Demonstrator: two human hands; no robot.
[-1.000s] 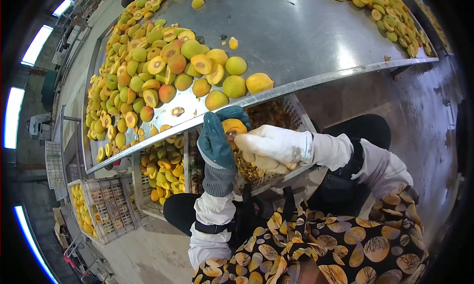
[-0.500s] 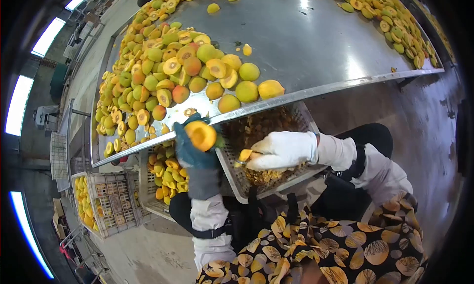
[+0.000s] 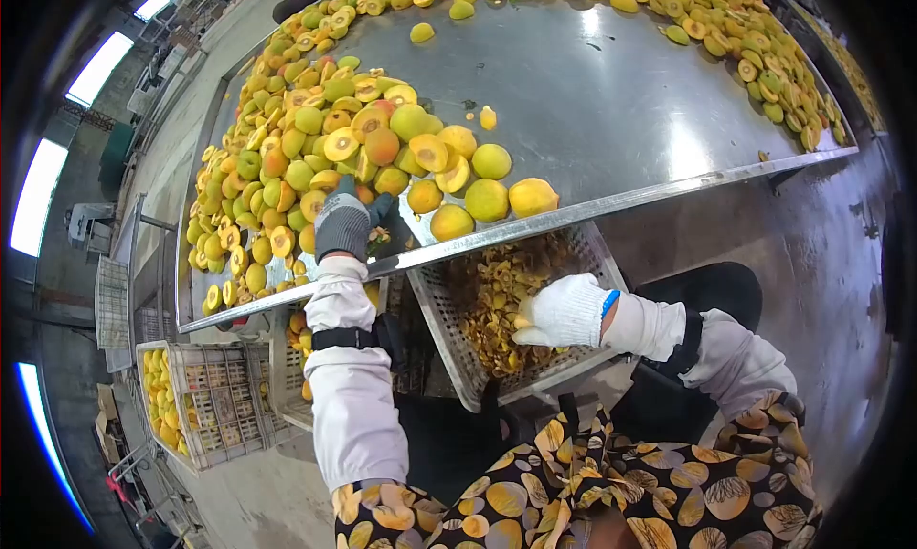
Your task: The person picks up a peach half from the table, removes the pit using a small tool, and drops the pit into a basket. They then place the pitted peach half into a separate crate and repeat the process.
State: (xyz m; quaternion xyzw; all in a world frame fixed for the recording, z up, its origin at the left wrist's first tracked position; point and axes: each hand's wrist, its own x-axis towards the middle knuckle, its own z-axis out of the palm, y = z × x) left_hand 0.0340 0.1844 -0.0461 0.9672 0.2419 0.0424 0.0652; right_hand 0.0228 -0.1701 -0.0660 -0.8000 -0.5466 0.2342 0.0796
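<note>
My left hand (image 3: pixel 346 224), in a grey and dark green glove, reaches over the metal table's edge into a heap of yellow peaches (image 3: pixel 310 119), many of them halved. Its thumb stands apart from the fingers, which touch the fruit and are partly hidden by it. No peach is clearly in its grasp. Above a plastic crate (image 3: pixel 449 353) full of peach scraps (image 3: pixel 501 310), my right hand (image 3: pixel 565 312) is closed in a white knitted glove. A small yellow bit (image 3: pixel 522 316) shows at its fingertips; whatever else it holds is hidden.
The metal table (image 3: pixel 564 81) has a raised rim along its near side. More peach halves (image 3: pixel 755 62) lie along its far right. Below left stand a crate (image 3: pixel 224 406) of peaches and another crate (image 3: pixel 298 396) partly under the table. Dark stool-like shapes flank my legs.
My left hand no longer holds the peach half and has moved up and left onto the heap. My right hand has drawn back slightly right and down; the metal-ringed tool at its fingers is out of sight.
</note>
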